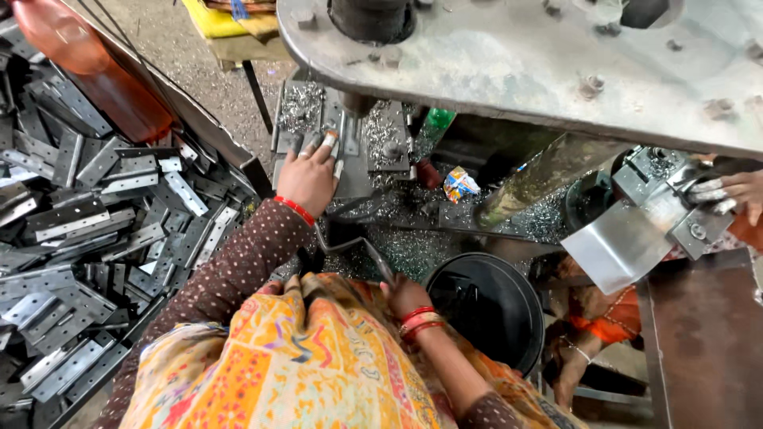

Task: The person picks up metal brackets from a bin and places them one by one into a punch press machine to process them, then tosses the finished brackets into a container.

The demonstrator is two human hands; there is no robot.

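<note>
the left hand (308,176) lies flat, fingers apart, pressing a grey metal plate (350,171) steady at 12 o'clock; the right hand (404,295) is closed on a thin metal lever (350,242), ready to work it.

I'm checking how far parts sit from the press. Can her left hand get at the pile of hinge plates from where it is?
Probably yes. The left hand rests on the press bed, and the hinge plates lie just to its left, past a bin edge, with nothing covering them.

Soft daylight, mild glare, wide-angle edge distortion.
</note>
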